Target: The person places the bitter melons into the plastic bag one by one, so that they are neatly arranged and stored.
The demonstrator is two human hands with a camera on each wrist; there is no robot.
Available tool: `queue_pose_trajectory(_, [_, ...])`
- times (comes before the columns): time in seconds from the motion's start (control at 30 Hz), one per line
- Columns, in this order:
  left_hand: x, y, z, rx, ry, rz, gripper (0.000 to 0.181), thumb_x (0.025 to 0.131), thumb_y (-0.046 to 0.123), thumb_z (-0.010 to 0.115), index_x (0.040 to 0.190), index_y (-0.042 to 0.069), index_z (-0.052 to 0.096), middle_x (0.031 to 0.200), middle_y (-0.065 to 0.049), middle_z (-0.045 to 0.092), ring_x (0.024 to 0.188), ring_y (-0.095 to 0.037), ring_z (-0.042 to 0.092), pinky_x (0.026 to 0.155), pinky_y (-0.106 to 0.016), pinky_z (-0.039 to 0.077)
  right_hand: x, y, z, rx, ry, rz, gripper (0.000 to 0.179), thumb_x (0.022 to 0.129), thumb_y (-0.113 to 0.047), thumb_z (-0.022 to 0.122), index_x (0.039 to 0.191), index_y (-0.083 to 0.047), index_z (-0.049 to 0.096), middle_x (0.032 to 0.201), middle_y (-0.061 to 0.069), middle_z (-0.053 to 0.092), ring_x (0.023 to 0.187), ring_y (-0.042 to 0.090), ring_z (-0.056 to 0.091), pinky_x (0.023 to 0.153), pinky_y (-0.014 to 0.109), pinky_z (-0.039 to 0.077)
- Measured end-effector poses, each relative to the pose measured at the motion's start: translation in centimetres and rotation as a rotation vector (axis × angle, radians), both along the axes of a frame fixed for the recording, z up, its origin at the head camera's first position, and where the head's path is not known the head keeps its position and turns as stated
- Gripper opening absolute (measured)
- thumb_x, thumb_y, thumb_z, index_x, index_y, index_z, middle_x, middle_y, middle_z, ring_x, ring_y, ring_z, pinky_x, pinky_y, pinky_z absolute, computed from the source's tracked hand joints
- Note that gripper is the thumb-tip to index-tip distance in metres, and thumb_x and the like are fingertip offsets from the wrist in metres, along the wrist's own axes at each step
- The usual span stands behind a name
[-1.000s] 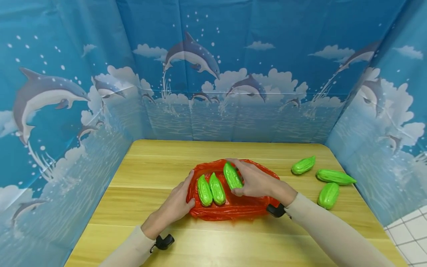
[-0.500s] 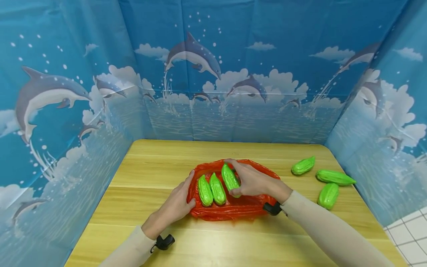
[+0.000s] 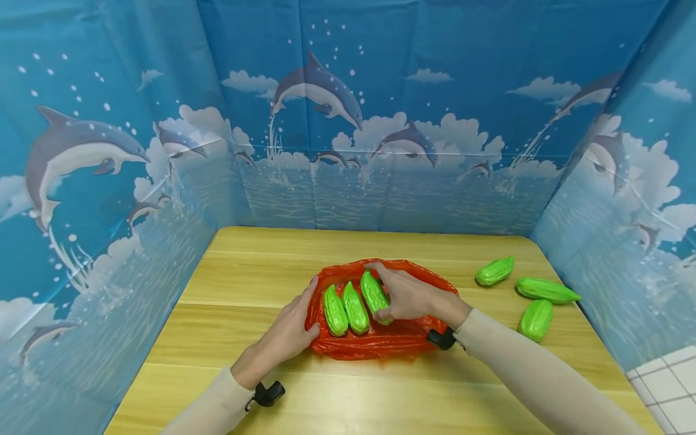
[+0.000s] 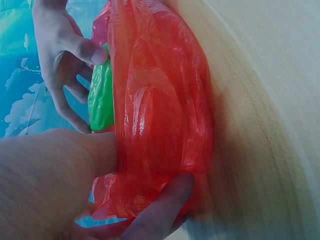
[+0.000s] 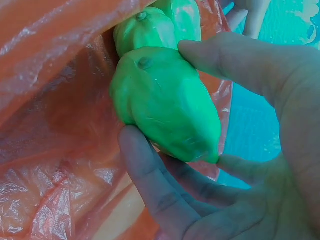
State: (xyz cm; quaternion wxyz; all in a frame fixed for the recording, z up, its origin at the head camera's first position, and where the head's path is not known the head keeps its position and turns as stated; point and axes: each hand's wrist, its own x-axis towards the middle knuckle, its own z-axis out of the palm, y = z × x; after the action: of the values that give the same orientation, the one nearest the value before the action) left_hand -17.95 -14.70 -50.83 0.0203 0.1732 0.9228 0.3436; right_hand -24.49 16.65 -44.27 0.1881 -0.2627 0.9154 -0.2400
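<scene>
A red plastic bag (image 3: 375,347) lies with its mouth spread on the table. My left hand (image 3: 288,326) holds its left side, the thumb over the rim and the fingers against the outside in the left wrist view. Inside, two green bitter melons, a left one (image 3: 335,311) and a middle one (image 3: 355,308), lie side by side. To their right my right hand (image 3: 410,295) grips a third bitter melon (image 3: 374,296) between thumb and fingers. In the right wrist view this bitter melon (image 5: 165,105) touches or overlaps the ones behind it; I cannot tell which.
Three more bitter melons lie at the table's right: a far one (image 3: 495,271), a long one (image 3: 546,290) and a near one (image 3: 536,320). Blue dolphin-printed curtains (image 3: 375,193) stand around the wooden table (image 3: 244,260).
My right hand has shifted slightly left and down with its bitter melon, bringing it closer to the other two. The left hand has stayed in place.
</scene>
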Motion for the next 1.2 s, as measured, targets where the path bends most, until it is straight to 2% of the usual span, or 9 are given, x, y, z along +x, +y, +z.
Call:
queue_pose_trajectory(0.3, [0.0,0.0,0.2,0.008,0.007,-0.001,0.103,0.103,-0.001,0.079,0.187,0.006,0.019,0.173,-0.033,0.056,0.154,-0.051,0.064,0.121,-0.063,0.062,-0.3,-0.2,-0.6,0.017,-0.006,0.004,0.115,0.097,-0.030,0.097,0.184,-0.010,0.024,0.162,0.018,0.065,0.095,0.019,0.065,0.098,0.048,0.062])
queue_pose_trajectory(0.53, [0.1,0.0,0.3,0.005,0.015,-0.009,0.103,0.103,-0.001,0.079,0.187,0.006,0.020,0.172,-0.034,0.056,0.154,-0.051,0.064,0.122,-0.063,0.061,-0.4,-0.3,-1.1,0.023,-0.006,-0.007,0.113,0.097,-0.030,0.098,0.183,-0.009,0.027,0.165,0.018,0.065,0.112,0.018,0.071,0.110,0.054,0.064])
queue_pose_trajectory(0.73, [0.2,-0.1,0.4,0.009,0.017,-0.005,0.103,0.103,0.000,0.079,0.187,0.005,0.020,0.173,-0.035,0.054,0.155,-0.051,0.062,0.124,-0.063,0.059,-0.6,-0.3,-1.5,0.022,-0.019,-0.026,0.113,0.096,-0.031,0.098,0.182,-0.009,0.027,0.167,0.018,0.063,0.120,0.022,0.073,0.115,0.057,0.063])
queue_pose_trajectory(0.9, [0.2,-0.1,0.4,0.011,0.017,-0.002,0.103,0.103,0.000,0.079,0.187,0.005,0.020,0.173,-0.035,0.055,0.155,-0.052,0.062,0.124,-0.064,0.059,-0.7,-0.2,-1.6,0.028,-0.021,-0.025,0.114,0.097,-0.034,0.098,0.183,-0.009,0.027,0.170,0.019,0.061,0.126,0.027,0.076,0.114,0.057,0.065])
queue_pose_trajectory(1.2, [0.2,-0.2,0.3,0.012,0.017,-0.002,0.103,0.103,0.000,0.079,0.187,0.006,0.020,0.172,-0.035,0.056,0.154,-0.053,0.063,0.122,-0.064,0.060,-0.5,-0.2,-1.4,0.035,-0.022,-0.023,0.109,0.098,-0.035,0.097,0.181,-0.009,0.032,0.172,0.018,0.060,0.146,0.036,0.069,0.122,0.060,0.061])
